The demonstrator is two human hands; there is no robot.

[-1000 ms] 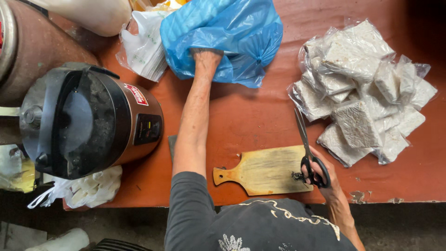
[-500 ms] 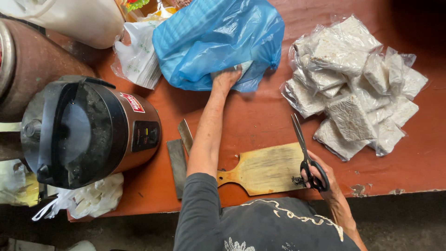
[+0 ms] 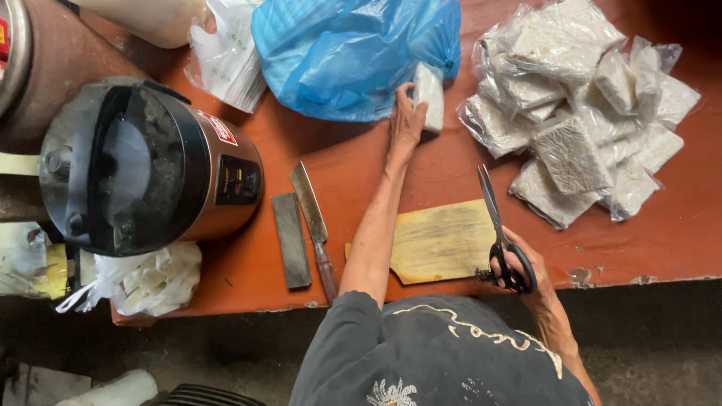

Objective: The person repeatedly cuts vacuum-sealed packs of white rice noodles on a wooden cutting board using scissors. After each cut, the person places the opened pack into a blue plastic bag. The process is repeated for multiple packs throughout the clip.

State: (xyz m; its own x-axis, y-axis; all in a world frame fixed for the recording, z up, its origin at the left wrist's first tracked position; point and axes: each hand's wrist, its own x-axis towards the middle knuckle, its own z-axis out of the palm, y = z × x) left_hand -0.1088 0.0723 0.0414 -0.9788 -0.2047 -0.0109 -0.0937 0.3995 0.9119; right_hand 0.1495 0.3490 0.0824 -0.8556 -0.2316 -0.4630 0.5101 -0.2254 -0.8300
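Note:
My left hand reaches across the red-brown table and grips a small white block in clear wrap at the lower right edge of a crumpled blue plastic bag. My right hand holds black-handled scissors near the table's front edge, blades pointing away over a worn wooden cutting board. A heap of several similar wrapped white blocks lies at the right.
A black and brown rice cooker stands at the left. A knife and a dark sharpening stone lie beside the board. White plastic bags sit at the back, another bag at the front left edge.
My left hand has come out of the blue bag toward the right, now gripping a wrapped white block. The right hand with the scissors has stayed put.

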